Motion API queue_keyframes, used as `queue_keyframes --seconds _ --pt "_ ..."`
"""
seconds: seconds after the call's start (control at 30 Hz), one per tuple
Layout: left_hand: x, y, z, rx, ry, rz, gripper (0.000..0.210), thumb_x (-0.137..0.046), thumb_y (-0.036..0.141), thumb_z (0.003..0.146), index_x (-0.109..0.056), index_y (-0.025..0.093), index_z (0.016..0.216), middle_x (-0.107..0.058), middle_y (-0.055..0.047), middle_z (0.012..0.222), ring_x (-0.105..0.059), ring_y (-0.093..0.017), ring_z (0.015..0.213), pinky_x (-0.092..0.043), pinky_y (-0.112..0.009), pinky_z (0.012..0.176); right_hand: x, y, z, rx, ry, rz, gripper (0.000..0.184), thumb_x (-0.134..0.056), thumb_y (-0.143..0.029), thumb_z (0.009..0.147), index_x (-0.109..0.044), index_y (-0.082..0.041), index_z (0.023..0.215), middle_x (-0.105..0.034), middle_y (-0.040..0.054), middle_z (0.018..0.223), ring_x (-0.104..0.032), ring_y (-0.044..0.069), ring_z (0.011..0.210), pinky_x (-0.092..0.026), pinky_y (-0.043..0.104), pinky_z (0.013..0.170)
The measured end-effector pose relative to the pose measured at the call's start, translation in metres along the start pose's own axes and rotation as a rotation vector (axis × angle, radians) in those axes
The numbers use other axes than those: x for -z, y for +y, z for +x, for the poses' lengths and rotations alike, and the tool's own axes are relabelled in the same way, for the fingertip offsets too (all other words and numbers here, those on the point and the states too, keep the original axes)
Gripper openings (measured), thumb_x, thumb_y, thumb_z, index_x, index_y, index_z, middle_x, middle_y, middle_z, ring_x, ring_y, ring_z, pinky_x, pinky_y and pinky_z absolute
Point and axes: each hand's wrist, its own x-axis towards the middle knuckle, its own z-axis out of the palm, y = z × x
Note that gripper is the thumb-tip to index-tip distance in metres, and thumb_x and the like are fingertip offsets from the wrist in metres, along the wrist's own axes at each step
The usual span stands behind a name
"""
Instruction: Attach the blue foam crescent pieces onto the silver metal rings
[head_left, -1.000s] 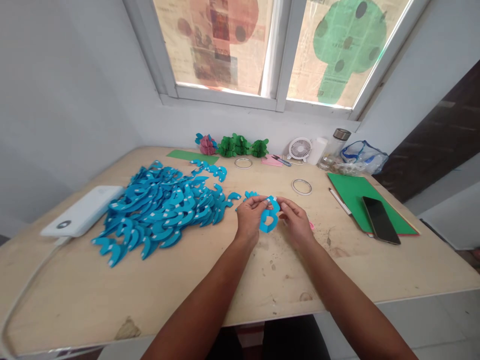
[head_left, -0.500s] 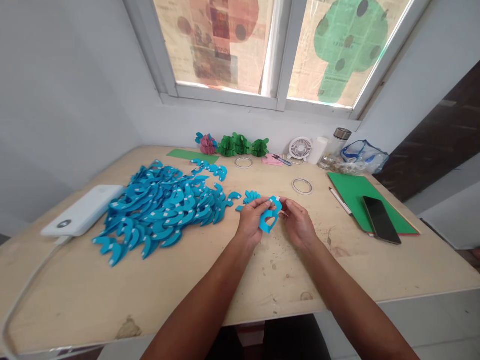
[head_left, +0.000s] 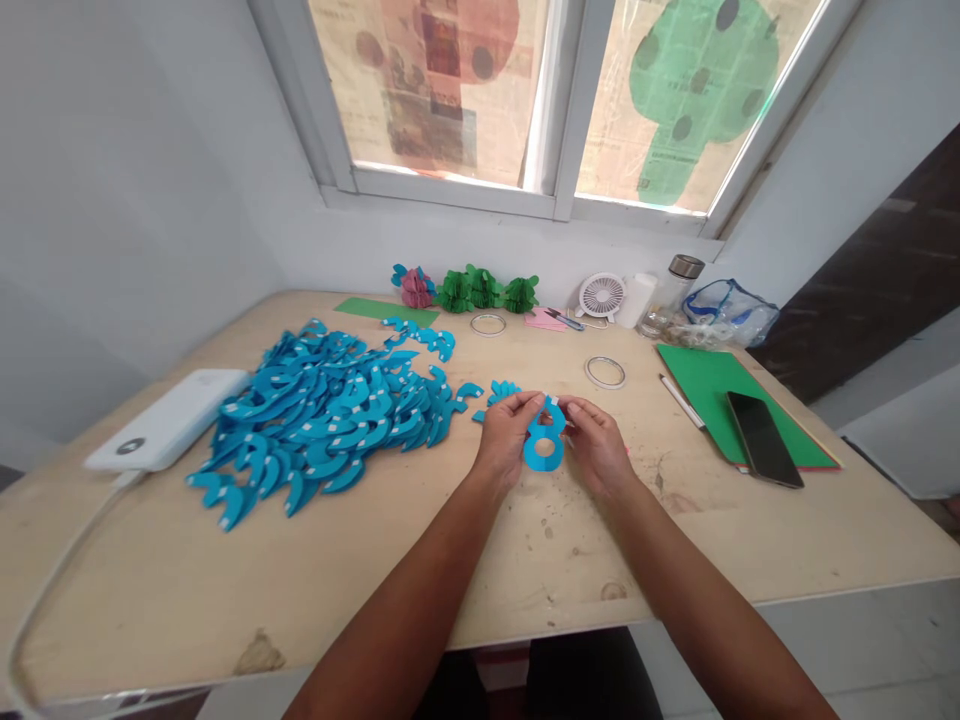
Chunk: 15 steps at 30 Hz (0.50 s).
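Between my two hands is a blue paper cutout (head_left: 544, 460) shaped like a figure eight, with a small white patch at its top. My left hand (head_left: 504, 440) pinches its upper left edge, and my right hand (head_left: 596, 445) pinches the upper right. A small blue folded paper piece (head_left: 502, 391) lies on the table just behind my left hand. Left of my hands spreads a big heap of curved blue paper pieces (head_left: 337, 410), many bearing white patches.
A white power bank (head_left: 169, 420) with a cable lies left of the heap. Tape rolls (head_left: 604, 373), a pen (head_left: 681, 402), green sheets (head_left: 705, 375) and a phone (head_left: 763, 438) lie to the right. Along the wall stand green paper ornaments (head_left: 480, 288), a small fan (head_left: 601, 296) and a bottle (head_left: 671, 295).
The blue cutout has turned from a slanted, partly folded pose to hang more upright, showing its figure-eight outline. Both hands have barely shifted.
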Motion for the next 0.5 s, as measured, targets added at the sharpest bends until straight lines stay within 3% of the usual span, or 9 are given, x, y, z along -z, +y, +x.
queue_keyframes --seconds 0.17,0.37,0.5 --pt "0.001 -0.003 0.0 -0.002 0.014 0.063 0.023 -0.071 0.035 0.06 -0.064 0.013 0.064 -0.058 0.0 0.051 -0.054 -0.011 0.05 -0.041 -0.022 0.05 -0.002 -0.001 -0.003 0.014 -0.02 -0.117 0.023 -0.061 -0.039 0.074 -0.07 -0.022 0.086 -0.07 0.0039 0.083 -0.061 0.019 0.077 -0.046 0.031 0.068" --pt "0.008 -0.007 0.005 0.112 -0.01 -0.057 0.027 -0.075 0.034 0.055 -0.062 0.012 0.063 -0.056 0.0 0.051 -0.051 -0.009 0.048 -0.04 -0.021 0.048 -0.006 -0.01 -0.009 0.409 -0.033 -0.473 0.02 -0.056 -0.032 0.08 -0.071 -0.025 0.09 -0.066 0.0059 0.094 -0.059 0.021 0.091 -0.045 0.035 0.08" --pt "0.012 -0.007 0.009 0.116 0.002 -0.055 0.026 -0.075 0.033 0.055 -0.062 0.011 0.064 -0.058 -0.001 0.053 -0.051 -0.009 0.048 -0.039 -0.02 0.045 -0.005 -0.015 -0.011 0.497 0.015 -0.544 0.022 -0.053 -0.03 0.082 -0.069 -0.026 0.097 -0.064 0.0062 0.097 -0.058 0.021 0.094 -0.044 0.035 0.081"
